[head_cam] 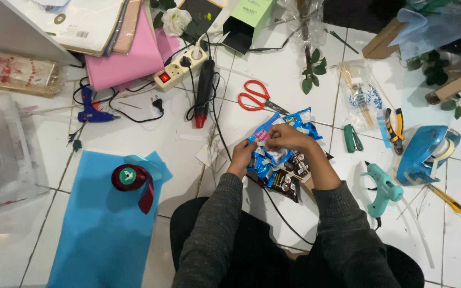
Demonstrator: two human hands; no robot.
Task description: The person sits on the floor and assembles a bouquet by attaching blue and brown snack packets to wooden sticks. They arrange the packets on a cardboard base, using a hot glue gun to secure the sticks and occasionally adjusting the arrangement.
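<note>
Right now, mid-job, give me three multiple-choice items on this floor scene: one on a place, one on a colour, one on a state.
1. Where do the red scissors lie?
A. on the blue sheet
B. on the white tiles beyond the hands
C. inside the tape dispenser

2. What colour is the glue gun by the right arm?
A. teal
B. pink
C. black

3. What are the two hands doing?
A. resting flat on the floor
B. both working at a bunch of snack packets
C. holding the scissors

Answers:
1 B, the scissors sit on bare tile past the snack packets.
2 A, its body is teal.
3 B, the left hand and right hand both pinch at the packets.
</note>
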